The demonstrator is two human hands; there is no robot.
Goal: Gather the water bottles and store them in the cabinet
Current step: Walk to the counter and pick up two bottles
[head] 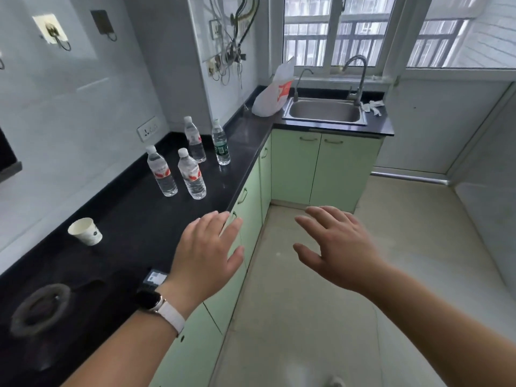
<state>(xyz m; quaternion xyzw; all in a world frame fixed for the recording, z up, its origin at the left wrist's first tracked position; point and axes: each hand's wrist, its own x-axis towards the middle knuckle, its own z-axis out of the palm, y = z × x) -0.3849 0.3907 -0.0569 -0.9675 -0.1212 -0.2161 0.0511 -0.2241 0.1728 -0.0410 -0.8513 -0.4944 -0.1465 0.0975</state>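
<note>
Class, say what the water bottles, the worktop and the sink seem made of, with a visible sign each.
Water bottles: probably clear plastic, see-through walls. Worktop: perhaps polished black stone, glossy reflections. Sink: likely brushed steel, dull grey sheen.

countertop (134,224) beyond the left hand (208,255): black. cabinet doors (296,169): pale green. three clear bottles (192,174): red-and-white labels, white caps. fourth bottle (220,143): dark green label. paper cup (86,231): white. wrist strap (173,317): white.
</note>
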